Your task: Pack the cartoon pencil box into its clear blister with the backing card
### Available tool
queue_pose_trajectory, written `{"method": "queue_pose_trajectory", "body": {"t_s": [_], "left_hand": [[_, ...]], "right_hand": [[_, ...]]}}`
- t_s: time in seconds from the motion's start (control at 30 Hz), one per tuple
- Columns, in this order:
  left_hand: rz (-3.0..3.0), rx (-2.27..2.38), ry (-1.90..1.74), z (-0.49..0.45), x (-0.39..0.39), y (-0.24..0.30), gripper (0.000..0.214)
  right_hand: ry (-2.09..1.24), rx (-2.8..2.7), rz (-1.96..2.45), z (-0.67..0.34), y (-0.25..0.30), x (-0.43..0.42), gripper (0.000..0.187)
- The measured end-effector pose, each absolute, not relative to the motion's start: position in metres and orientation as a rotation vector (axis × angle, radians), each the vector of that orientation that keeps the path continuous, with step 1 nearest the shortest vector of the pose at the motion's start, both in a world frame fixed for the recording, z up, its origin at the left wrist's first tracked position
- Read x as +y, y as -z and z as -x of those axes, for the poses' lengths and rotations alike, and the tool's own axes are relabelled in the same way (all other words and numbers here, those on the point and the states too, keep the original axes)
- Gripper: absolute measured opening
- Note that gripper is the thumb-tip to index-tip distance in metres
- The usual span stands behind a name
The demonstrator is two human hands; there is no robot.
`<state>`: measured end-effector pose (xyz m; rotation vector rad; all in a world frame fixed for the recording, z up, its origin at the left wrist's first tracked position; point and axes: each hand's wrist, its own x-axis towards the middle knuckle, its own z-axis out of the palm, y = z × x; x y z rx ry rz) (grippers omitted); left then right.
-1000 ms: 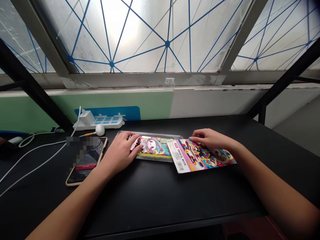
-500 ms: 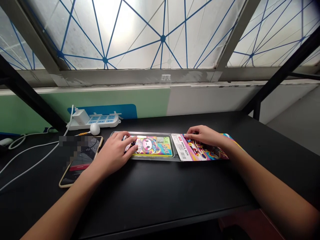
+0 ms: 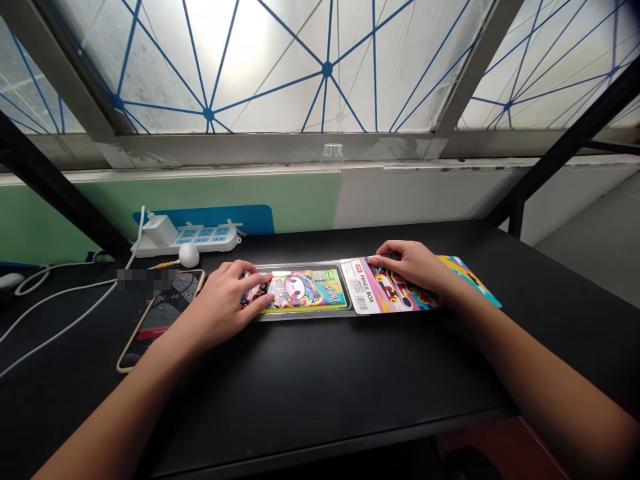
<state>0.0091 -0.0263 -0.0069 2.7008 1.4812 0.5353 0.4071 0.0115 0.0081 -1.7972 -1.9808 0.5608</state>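
The fingers [image 3: 256, 283] of the left hand [image 3: 220, 308] lie spread and flat, not closed around anything, across the left end of a cartoon-printed pencil box [image 3: 303, 291] sealed in a clear plastic case [image 3: 300, 316]. The fingers [image 3: 385, 248] of the right hand [image 3: 410, 265] curve slightly and press down on a glossy printed card [image 3: 395, 297], whose white-labelled end meets the right edge of the case and whose coloured far corner [image 3: 473, 275] sticks out past the hand. The pack lies crosswise on a black table [image 3: 325, 380]. The card looks like the weak point: it seems held only by fingertip pressure, so a sideways drag could skew it, and the rigid plastic rim could catch or crease it. Hard pressure from the left hand might also flex the thin case. A smartphone [image 3: 163, 327] in a gold-edged case lies just beside the left hand and could get nudged. The card reads "PENCIL BOX" above a barcode [image 3: 361, 300], and the box shows "SPORT". No brand is legible, and the phone's digits are partly pixelated. Behind lie a white power strip [image 3: 200, 241] and charger [image 3: 160, 230].
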Motion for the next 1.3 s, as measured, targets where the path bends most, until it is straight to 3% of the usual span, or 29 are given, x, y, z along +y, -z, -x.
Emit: {"method": "queue_pose_trajectory", "body": {"t_s": [0.57, 0.8, 1.07, 1.3], "left_hand": [[-2.629, 1.425, -0.454, -0.003, -0.028, 0.002, 0.050], [-2.643, 1.372, -0.426, -0.012, -0.034, 0.000, 0.051], [-2.561, 1.363, -0.464, -0.030, -0.043, -0.001, 0.046], [-2.125, 1.396, -1.010, -0.026, -0.037, -0.001, 0.047]], "right_hand": [[-0.427, -1.945, 1.782, -0.422, -0.014, 0.014, 0.045], [-0.640, -2.023, 1.756, -0.388, 0.000, 0.006, 0.043], [-0.518, -2.134, 1.678, -0.361, 0.006, -0.001, 0.040], [-0.634, -2.184, 1.646, -0.372, 0.004, 0.002, 0.044]]}}
